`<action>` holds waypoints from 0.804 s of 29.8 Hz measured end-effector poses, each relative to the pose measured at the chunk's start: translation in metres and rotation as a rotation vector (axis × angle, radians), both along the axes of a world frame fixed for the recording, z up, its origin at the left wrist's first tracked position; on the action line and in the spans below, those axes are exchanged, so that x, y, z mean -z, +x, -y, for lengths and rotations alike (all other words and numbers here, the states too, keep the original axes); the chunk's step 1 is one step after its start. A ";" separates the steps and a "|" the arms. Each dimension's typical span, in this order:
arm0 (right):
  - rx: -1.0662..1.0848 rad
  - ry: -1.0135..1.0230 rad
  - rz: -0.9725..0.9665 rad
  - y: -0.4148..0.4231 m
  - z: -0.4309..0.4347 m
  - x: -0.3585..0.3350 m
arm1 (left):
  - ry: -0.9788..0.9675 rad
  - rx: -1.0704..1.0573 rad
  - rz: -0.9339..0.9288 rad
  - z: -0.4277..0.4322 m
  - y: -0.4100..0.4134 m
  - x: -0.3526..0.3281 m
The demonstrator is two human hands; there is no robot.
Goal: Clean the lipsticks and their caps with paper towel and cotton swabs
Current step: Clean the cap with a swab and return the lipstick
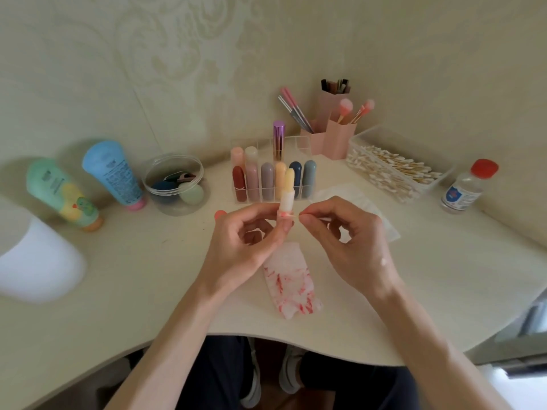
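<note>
My left hand [248,238] holds an uncapped lipstick [287,190] upright by its base, above the middle of the table; its stick is pale yellow in a white tube. My right hand [340,232] pinches a cotton swab [296,214] whose tip touches the red-smeared base of the lipstick. A paper towel [291,279] stained with red streaks lies on the table below my hands. A small coral cap [220,214] lies just left of my left hand.
A clear organiser [296,143] holds several capped lipsticks behind my hands. A tray of cotton swabs [393,170] and a red-capped bottle [467,187] stand at the right. Pink brush holders [334,137], a clear jar [176,184] and two tubes [115,176] line the back.
</note>
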State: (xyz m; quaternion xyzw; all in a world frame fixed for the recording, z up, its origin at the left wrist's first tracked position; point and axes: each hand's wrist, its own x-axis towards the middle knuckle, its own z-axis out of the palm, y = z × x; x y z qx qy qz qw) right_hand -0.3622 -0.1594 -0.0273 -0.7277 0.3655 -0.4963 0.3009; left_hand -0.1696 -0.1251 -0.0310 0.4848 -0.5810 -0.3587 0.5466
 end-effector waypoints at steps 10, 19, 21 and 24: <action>-0.117 0.098 0.049 0.001 -0.001 0.004 | -0.014 0.005 0.069 0.000 0.002 0.003; -0.150 0.267 0.144 -0.002 0.001 0.004 | -0.015 0.064 0.041 0.002 0.002 0.007; -0.153 0.269 0.148 -0.001 0.001 0.004 | -0.002 0.094 0.011 0.002 0.001 0.007; -0.149 0.268 0.151 0.000 0.000 0.002 | -0.009 0.117 -0.001 0.000 0.001 0.005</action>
